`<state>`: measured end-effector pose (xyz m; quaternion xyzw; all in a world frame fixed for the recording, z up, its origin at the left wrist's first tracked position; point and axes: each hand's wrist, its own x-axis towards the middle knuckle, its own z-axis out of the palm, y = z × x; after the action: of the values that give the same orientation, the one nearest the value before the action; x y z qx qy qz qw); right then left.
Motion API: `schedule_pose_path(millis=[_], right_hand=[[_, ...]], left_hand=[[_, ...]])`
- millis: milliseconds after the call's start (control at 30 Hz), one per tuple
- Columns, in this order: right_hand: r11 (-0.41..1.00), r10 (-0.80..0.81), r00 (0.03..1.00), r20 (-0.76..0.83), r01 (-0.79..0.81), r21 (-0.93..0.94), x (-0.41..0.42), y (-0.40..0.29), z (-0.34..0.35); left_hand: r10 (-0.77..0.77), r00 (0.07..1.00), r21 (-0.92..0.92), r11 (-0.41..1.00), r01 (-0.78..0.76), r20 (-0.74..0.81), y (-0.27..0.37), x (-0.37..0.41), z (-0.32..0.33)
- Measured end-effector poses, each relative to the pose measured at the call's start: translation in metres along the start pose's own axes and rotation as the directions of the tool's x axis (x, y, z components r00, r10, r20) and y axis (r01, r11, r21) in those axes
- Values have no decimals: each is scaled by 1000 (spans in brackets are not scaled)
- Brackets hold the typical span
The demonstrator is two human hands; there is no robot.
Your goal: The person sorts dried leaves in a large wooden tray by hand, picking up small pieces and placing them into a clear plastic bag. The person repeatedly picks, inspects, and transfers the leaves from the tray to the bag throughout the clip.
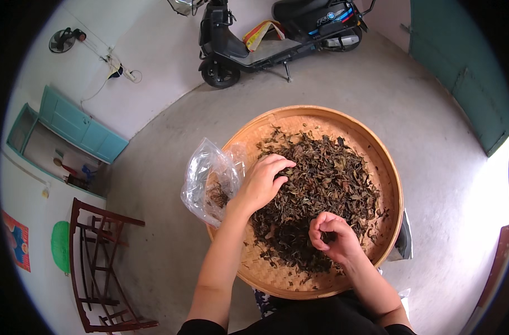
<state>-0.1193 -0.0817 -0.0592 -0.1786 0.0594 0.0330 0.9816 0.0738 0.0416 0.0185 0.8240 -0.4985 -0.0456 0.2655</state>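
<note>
A round woven bamboo tray with a raised rim stands before me, bearing a wide heap of dried dark brown leaves, which look like tea leaves. Over the heap's left side is my left hand, thumb and forefinger apart, with nothing visible between them. My right hand is curled over the lower part of the heap; whether anything is inside its fingers is hidden. Beside my left wrist, a clear plastic bag lies over the tray's left edge, with some thin brown stems in it.
An electric scooter stands by the far wall on the concrete floor. At left are a dark red wooden rack and a turquoise door. A green metal door is at right. Something grey sits beneath the tray's right edge.
</note>
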Motion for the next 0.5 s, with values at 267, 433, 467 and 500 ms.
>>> schedule_pose_path(millis=[267,433,467,500], right_hand=[[1000,-10,1000,-8,10,7,2,-2,-3],[1000,-1,999,-46,2,23,5,-3,-2],[1000,1,998,-63,1,30,7,-3,0],[999,3,997,-80,0,37,7,-3,2]], left_hand=[[19,998,-35,999,-16,65,14,-2,-8],[-42,998,-216,975,50,42,29,-10,-11],[-78,996,-239,967,87,48,34,-12,-12],[-113,992,-261,957,124,55,40,-15,-13]])
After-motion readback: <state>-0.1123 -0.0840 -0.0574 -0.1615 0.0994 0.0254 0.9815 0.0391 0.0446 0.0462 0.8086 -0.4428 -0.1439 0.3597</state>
